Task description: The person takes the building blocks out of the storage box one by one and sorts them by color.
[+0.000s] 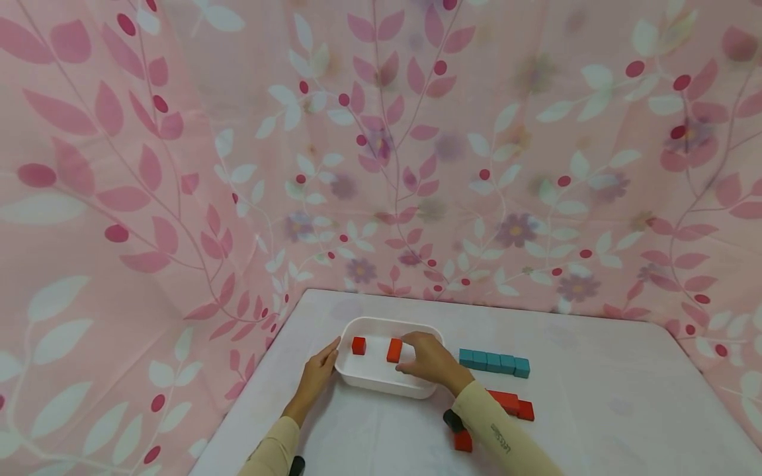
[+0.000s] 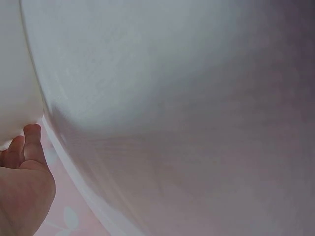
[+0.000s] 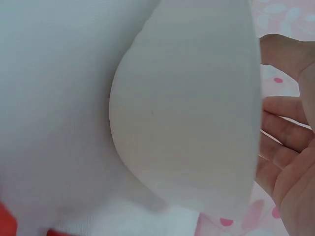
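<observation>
A white tray (image 1: 387,387) lies on the table with a red cube (image 1: 358,346) at its left side and a red rectangular block (image 1: 394,350) near its middle. My left hand (image 1: 317,378) rests against the tray's left end, fingers fairly straight along the wall. Reaching in over the right end, my right hand (image 1: 430,359) has thumb and forefinger spread apart, their tips right by the two ends of the red block. In the right wrist view, the tray's wall (image 3: 187,108) hides the fingertips of that hand.
A row of teal cubes (image 1: 493,361) lies right of the tray. Nearer are red blocks (image 1: 505,401), a flat red piece (image 1: 526,410) and another red block (image 1: 463,441), partly covered by the right sleeve. Pink floral cloth (image 1: 417,198) hangs behind the table.
</observation>
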Demonstrator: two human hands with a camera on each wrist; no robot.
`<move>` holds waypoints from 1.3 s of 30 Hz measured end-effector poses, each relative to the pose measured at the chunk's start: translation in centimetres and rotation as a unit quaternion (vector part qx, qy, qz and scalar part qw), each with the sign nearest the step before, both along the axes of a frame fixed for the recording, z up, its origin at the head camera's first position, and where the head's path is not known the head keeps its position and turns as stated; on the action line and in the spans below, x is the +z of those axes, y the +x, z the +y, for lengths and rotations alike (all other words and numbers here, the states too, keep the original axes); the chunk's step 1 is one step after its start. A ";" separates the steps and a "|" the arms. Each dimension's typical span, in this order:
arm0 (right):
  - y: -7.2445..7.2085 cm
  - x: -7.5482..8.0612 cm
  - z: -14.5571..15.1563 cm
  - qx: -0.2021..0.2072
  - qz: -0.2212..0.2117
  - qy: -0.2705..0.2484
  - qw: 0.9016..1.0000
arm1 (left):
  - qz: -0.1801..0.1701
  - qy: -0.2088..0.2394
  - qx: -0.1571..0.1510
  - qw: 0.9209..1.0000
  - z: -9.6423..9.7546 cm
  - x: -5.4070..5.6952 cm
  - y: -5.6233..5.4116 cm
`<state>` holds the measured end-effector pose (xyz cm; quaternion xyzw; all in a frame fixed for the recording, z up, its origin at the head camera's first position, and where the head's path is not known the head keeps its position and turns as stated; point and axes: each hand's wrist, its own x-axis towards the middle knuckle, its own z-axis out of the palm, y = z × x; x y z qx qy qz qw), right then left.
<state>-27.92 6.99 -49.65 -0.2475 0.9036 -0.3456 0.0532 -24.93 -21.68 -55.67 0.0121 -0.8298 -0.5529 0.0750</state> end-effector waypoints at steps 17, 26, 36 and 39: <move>-3.3 -3.0 -2.9 -0.020 -0.031 0.056 0.998 | -0.007 0.008 -0.005 1.000 0.1 -0.1 0.0; -3.6 -4.1 -3.4 -0.048 -0.032 0.037 0.998 | -0.009 0.018 -0.011 1.000 0.0 0.1 0.0; -3.9 -4.9 -3.5 -0.051 -0.027 0.021 0.998 | -0.006 0.013 -0.011 1.000 -0.1 0.0 0.0; -4.1 -4.8 -3.4 -0.049 -0.024 0.016 0.998 | -0.003 0.008 -0.013 1.000 -0.1 -0.1 0.0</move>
